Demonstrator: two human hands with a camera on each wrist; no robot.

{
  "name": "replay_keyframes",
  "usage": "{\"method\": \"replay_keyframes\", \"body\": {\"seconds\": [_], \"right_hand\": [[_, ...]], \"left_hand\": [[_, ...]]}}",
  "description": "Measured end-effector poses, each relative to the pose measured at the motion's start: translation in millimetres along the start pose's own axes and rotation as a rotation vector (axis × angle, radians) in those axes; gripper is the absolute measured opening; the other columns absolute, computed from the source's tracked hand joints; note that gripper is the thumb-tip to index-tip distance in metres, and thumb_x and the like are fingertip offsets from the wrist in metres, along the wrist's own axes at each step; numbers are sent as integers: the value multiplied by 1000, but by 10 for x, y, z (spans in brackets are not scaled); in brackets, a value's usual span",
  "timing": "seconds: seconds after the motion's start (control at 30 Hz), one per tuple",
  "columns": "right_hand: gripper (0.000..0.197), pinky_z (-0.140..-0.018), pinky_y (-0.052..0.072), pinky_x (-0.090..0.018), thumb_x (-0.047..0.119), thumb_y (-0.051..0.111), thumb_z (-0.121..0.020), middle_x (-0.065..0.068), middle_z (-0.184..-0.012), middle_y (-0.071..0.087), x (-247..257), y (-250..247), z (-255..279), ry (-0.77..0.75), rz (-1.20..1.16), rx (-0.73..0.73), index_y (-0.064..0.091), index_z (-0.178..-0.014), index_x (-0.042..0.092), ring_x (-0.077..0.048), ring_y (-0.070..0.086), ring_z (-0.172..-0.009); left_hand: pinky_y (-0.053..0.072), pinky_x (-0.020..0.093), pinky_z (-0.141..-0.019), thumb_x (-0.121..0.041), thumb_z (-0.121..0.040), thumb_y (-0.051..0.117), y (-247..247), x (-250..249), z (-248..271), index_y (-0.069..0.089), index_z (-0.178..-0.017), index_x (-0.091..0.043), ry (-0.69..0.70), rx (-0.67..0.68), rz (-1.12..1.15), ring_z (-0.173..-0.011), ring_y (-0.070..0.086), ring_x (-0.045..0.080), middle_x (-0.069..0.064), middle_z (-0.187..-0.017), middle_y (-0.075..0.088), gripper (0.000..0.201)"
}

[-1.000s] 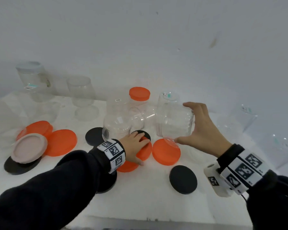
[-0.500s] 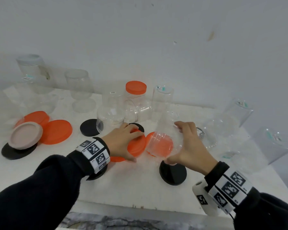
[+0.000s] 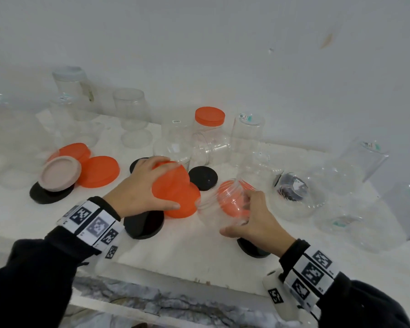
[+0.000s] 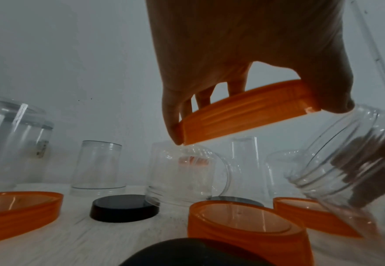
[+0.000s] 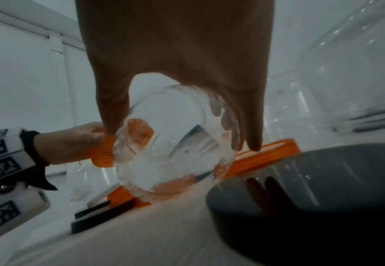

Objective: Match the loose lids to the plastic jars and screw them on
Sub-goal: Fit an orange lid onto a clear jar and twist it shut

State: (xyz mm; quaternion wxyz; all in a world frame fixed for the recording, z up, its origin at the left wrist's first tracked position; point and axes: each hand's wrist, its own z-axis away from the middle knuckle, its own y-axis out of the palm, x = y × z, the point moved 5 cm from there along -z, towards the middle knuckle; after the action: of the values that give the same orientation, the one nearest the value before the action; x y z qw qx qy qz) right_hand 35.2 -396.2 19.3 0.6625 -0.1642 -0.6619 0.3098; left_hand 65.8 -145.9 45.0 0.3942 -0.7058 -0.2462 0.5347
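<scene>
- Left hand (image 3: 142, 188) has fingers curled round an orange lid (image 3: 173, 185), lifted ready to cap.
- Right hand (image 3: 258, 218) wraps the clear jar (image 3: 223, 202) near the bench's front edge, mouth tipped toward that lid.

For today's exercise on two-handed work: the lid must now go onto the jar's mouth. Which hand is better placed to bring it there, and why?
The left hand. It already pinches the orange lid by its rim, lifted off the table, close to the threaded mouth of the clear jar, which the right hand holds tilted toward it.
</scene>
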Motion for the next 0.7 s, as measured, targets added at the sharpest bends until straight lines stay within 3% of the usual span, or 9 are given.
{"method": "replay_keyframes", "body": {"seconds": [0.17,0.3,0.43,0.53,0.6,0.7], "right_hand": [[109,-100,38,-26,56,74,-49,7,-122,26,16,168,-5,-53,28,94,20,-135,16,-9,34,-119],[117,-109,33,-29,49,80,-53,4,-139,26,12,190,-1,-53,-24,149,12,-143,15,-10,30,-130],[103,-89,35,-7,28,83,-67,10,-134,30,-26,191,16,4,-119,192,12,-141,17,-5,36,-121],[102,-86,31,0,24,83,-67,10,-131,29,-45,222,35,29,-127,234,11,-140,15,-3,32,-121],[99,-76,31,7,20,84,-67,11,-128,31,-45,224,40,27,-128,230,14,-138,15,-3,34,-118],[97,-72,34,6,16,85,-64,10,-125,35,-60,209,28,30,-146,186,21,-137,16,-4,38,-116]], "left_hand": [[21,29,-105,-93,-40,50,9,-115,80,25,-129,-55,47,-19,34,-126,19,5,-18,-136,27,99],[20,27,-104,-73,-48,62,23,-243,87,26,-128,-55,84,-30,69,-123,17,-1,-19,-136,27,90],[20,29,-104,-72,-49,63,99,-318,72,25,-131,-53,111,8,78,-123,18,-1,-18,-138,27,91],[21,28,-103,-73,-49,62,165,-354,60,24,-131,-52,117,49,85,-124,16,-2,-18,-140,24,92],[20,28,-104,-75,-48,62,205,-379,48,26,-132,-51,134,62,86,-129,15,1,-19,-141,23,95],[19,27,-105,-82,-48,59,280,-443,46,30,-136,-45,176,86,75,-133,15,5,-18,-143,24,100]]}}
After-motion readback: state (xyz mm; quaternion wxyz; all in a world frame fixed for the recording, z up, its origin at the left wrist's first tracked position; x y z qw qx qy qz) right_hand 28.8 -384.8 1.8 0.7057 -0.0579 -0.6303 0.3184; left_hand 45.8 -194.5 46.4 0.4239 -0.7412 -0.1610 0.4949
